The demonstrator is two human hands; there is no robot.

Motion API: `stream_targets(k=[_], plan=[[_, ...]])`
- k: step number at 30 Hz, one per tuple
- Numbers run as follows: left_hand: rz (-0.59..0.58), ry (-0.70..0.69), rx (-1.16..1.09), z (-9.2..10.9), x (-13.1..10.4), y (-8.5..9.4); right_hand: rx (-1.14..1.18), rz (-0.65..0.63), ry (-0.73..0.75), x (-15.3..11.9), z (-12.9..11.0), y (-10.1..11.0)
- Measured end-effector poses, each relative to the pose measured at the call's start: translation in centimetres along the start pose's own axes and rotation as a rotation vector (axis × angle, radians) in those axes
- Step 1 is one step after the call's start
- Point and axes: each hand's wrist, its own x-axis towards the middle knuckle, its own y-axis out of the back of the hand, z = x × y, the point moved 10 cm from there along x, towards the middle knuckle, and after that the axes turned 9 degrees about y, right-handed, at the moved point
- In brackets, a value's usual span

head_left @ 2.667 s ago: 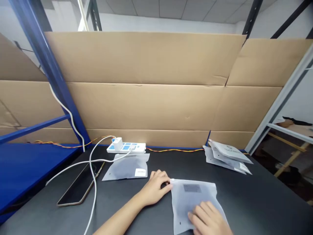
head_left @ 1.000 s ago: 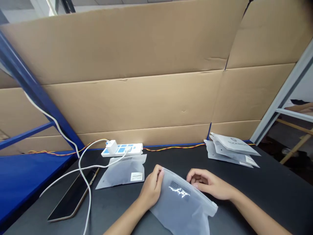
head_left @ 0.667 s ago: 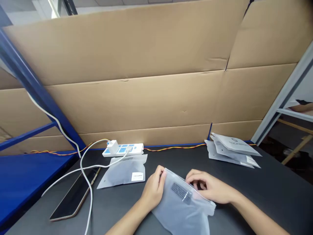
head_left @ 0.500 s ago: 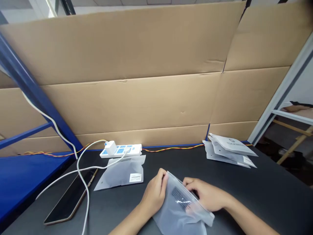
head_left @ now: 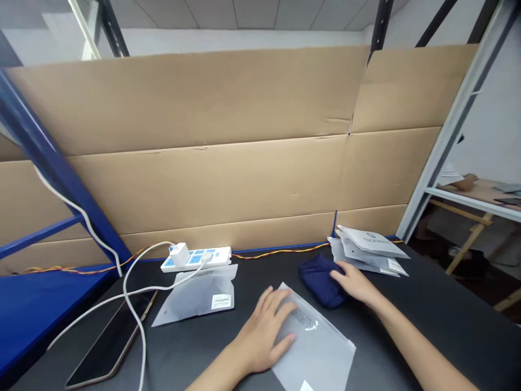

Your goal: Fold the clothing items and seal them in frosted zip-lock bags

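Observation:
A translucent zip bag (head_left: 321, 345) lies flat on the black table at the front middle. My left hand (head_left: 266, 331) rests on its left part, fingers spread. Behind the bag and to its right is a folded dark blue cloth (head_left: 323, 279). My right hand (head_left: 354, 281) is at the cloth's right side, with the thumb and a finger on it; the other fingers are partly hidden, so its grip is unclear.
Several packed bags (head_left: 368, 247) are stacked at the back right. Another bag (head_left: 199, 293) with a label lies at the left, before a white power strip (head_left: 209, 257). White cables (head_left: 136, 315) cross a phone (head_left: 112, 342). Cardboard (head_left: 228, 184) stands behind.
The dark blue cloth now shows outside the bag, beside my right hand. My right hand has left the bag and moved back and right. My left hand has opened, and the bag lies flatter.

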Motion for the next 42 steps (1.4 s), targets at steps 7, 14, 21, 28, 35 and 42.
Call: stream_targets(k=[7,14,21,28,35,42], plan=[[-0.019,0.119,0.092,-3.8,0.1,0.0,0.105,0.051,-0.178,-5.6,5.3,3.8],[0.156,0.389,0.220,-10.1,6.0,0.2,0.324,0.197,-0.301,-13.3,7.4,3.7],[0.295,0.343,0.230,-5.9,7.5,3.3,0.474,0.227,-0.416,-17.2,5.5,2.0],[0.147,0.269,-0.053,8.3,1.7,-3.2,0.625,0.109,-0.318,-17.3,1.1,-3.7],[0.272,0.472,-0.557,5.4,-0.4,-2.8,0.508,0.090,-0.141,-15.5,-2.2,-5.2],[0.545,0.699,-0.463,-4.3,-10.0,-0.5,0.220,0.167,0.052,-15.5,-3.0,-3.3]])
